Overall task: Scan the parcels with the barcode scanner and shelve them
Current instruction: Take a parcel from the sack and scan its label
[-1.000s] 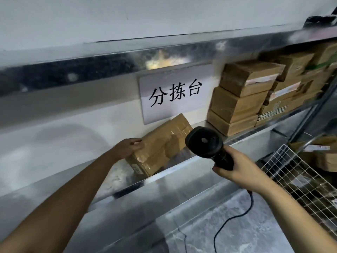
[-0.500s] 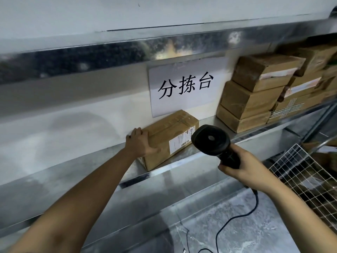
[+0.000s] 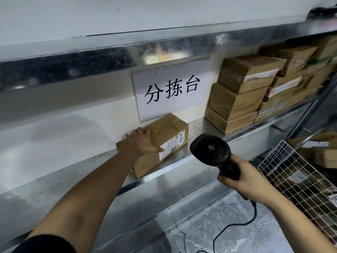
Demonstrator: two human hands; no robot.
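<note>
On shelf (image 3: 198,125), left hand (image 3: 144,141) presses parcel (image 3: 162,132); right hand (image 3: 244,178) grips scanner (image 3: 211,150).

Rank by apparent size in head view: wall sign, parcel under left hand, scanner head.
1. wall sign
2. parcel, partly covered by the left hand
3. scanner head, nearer the camera, so it looks inflated

The left hand (image 3: 144,142) rests flat on the parcel (image 3: 164,141) on the shelf (image 3: 198,125); right of that grip, the right hand (image 3: 244,179) holds the barcode scanner (image 3: 211,149).
</note>
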